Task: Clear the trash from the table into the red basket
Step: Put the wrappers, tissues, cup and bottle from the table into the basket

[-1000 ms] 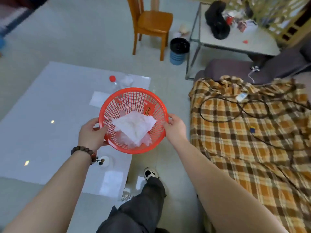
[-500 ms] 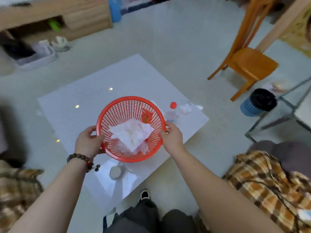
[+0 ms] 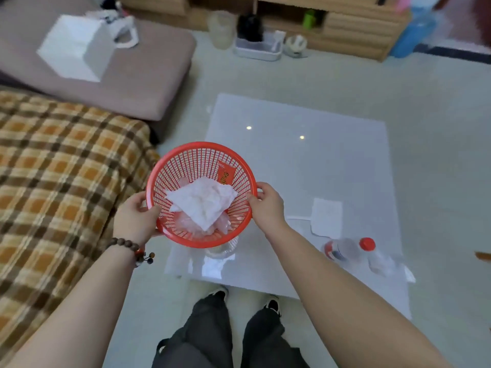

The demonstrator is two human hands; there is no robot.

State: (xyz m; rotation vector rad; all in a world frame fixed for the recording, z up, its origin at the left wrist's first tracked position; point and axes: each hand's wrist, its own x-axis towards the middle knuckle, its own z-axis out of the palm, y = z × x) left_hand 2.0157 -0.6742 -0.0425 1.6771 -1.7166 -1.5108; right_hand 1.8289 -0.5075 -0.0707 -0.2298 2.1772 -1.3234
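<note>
I hold the red basket (image 3: 196, 160) in the air over the near left edge of the white glass table (image 3: 305, 160). My left hand (image 3: 136, 216) grips its left rim and my right hand (image 3: 267, 204) grips its right rim. Inside lie a crumpled white tissue (image 3: 203, 201), clear plastic wrap (image 3: 220, 225) and an orange wrapper (image 3: 225, 175). On the table remain a white paper sheet (image 3: 326, 217), a lying clear bottle (image 3: 345, 249) with a red cap, and crumpled clear plastic (image 3: 382, 262). A small clear dish (image 3: 220, 251) shows under the basket.
A plaid-covered sofa (image 3: 61, 187) lies at the left, with a mauve cushion (image 3: 132, 75) and a white paper bag (image 3: 77, 49) behind it. A wooden cabinet (image 3: 345, 27) and a white tray (image 3: 257, 47) stand on the floor at the back. My legs and shoes (image 3: 220, 293) are below.
My view has swung left across the room while both hands keep holding the basket; the chair and bin have left the view, and the sofa and cabinet now show.
</note>
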